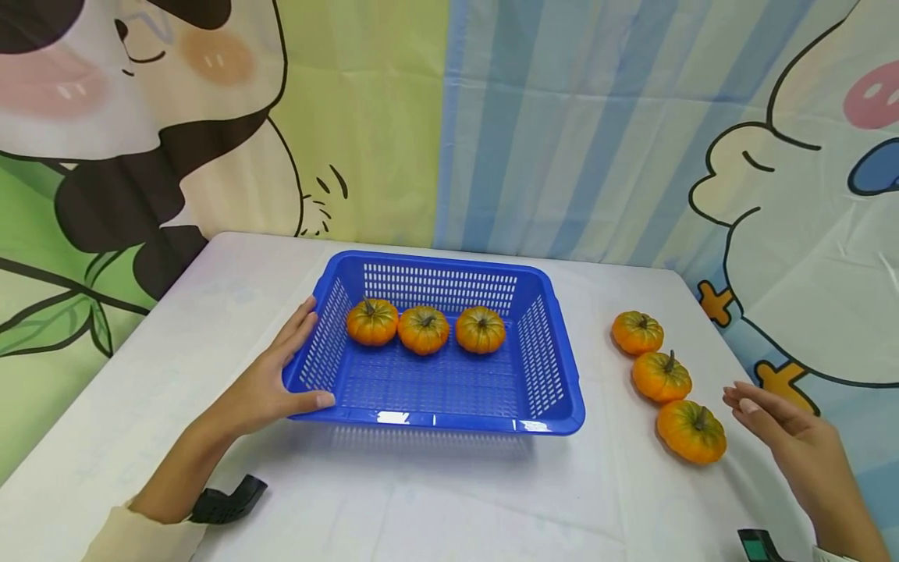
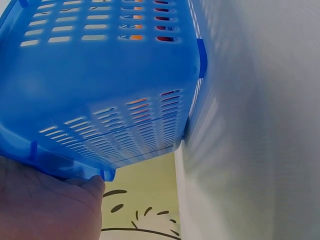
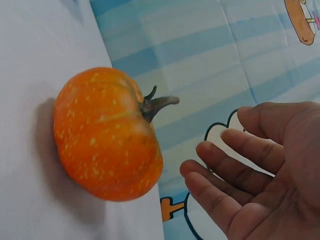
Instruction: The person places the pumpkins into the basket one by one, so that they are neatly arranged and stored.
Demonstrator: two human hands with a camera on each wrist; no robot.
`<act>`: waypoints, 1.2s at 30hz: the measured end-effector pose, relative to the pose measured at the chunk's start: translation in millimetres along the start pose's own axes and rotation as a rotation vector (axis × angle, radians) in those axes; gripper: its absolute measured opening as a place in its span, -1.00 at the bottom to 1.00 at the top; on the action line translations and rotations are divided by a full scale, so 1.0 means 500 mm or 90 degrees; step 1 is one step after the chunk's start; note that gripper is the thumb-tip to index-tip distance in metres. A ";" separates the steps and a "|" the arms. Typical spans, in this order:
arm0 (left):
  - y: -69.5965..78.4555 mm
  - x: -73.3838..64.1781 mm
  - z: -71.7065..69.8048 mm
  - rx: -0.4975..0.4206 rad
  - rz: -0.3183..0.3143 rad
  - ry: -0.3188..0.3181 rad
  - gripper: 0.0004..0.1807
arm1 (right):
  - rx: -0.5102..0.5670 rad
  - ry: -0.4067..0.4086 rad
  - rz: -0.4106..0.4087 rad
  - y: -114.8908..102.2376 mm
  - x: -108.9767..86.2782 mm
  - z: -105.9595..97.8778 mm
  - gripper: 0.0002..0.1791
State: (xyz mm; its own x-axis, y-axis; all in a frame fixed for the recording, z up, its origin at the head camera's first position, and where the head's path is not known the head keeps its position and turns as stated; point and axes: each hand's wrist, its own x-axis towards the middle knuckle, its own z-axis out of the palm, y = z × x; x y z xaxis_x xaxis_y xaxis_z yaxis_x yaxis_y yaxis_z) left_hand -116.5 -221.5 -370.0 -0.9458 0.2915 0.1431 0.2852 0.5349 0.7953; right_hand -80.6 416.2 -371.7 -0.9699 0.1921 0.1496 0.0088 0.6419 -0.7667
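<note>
A blue plastic basket (image 1: 435, 390) with slotted walls stands on the white table, holding three small orange pumpkins, among them the middle pumpkin (image 1: 424, 329). My left hand (image 1: 270, 384) grips its near left corner, thumb on the front rim and fingers along the left side. In the left wrist view, that hand (image 2: 55, 202) is at the rim, its fingers partly hidden. To the right of the basket, three more pumpkins form a slanting row. Beside the nearest pumpkin (image 1: 691, 432), my right hand (image 1: 797, 433) holds nothing, fingers loosely bent and apart from it (image 3: 107, 135).
The other two loose pumpkins are the middle one (image 1: 662, 376) and the far one (image 1: 637, 332). A curtain (image 1: 548, 125) printed with cartoon animals hangs behind the white table (image 1: 421, 499) and along its right side.
</note>
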 end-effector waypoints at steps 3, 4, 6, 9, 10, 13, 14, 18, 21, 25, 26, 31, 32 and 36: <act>0.000 0.000 0.000 0.002 -0.001 -0.002 0.19 | -0.015 -0.027 0.059 0.017 0.002 -0.001 -0.38; 0.000 0.000 0.000 0.003 -0.001 -0.002 0.19 | -0.019 -0.039 0.074 0.022 0.003 0.000 -0.35; 0.000 0.000 -0.001 0.003 -0.002 -0.004 0.19 | -0.027 -0.067 0.097 0.031 0.006 0.001 -0.29; -0.001 0.000 -0.001 0.001 -0.005 -0.004 0.19 | -0.023 -0.099 0.112 0.039 0.012 0.004 -0.24; -0.001 0.000 -0.001 0.001 -0.007 -0.005 0.19 | -0.021 -0.105 0.116 0.042 0.013 0.005 -0.23; -0.001 0.001 0.000 0.001 -0.009 -0.005 0.19 | -0.019 -0.125 0.123 0.046 0.018 0.005 -0.21; -0.001 0.001 0.000 0.003 -0.010 -0.004 0.19 | -0.017 -0.133 0.124 0.048 0.021 0.004 -0.20; -0.001 0.000 -0.001 0.004 -0.010 -0.002 0.18 | -0.005 -0.174 0.143 0.053 0.028 0.005 -0.17; 0.000 0.000 0.000 0.007 -0.011 -0.001 0.18 | 0.006 -0.200 0.163 0.056 0.029 0.006 -0.19; 0.000 0.000 0.001 0.009 -0.012 0.000 0.18 | -0.015 -0.215 0.166 0.055 0.027 0.007 -0.21; 0.000 0.001 0.001 0.009 -0.012 0.001 0.18 | -0.029 -0.217 0.168 0.055 0.027 0.008 -0.21; -0.001 0.002 0.002 0.013 -0.014 0.002 0.18 | -0.060 -0.239 0.210 0.049 0.027 0.008 -0.12; -0.001 0.002 0.003 0.015 -0.014 0.003 0.18 | -0.062 -0.243 0.216 0.049 0.027 0.008 -0.10; -0.001 0.001 0.003 0.013 -0.012 0.005 0.18 | -0.052 -0.254 0.204 0.048 0.022 0.006 -0.12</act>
State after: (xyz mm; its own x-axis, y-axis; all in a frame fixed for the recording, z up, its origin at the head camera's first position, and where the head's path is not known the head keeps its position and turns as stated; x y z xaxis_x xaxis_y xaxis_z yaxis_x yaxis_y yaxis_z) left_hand -116.9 -220.8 -371.3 -0.9521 0.2755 0.1328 0.2706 0.5565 0.7855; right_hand -91.7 431.7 -390.3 -0.9325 0.1014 -0.3467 0.3247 0.6561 -0.6813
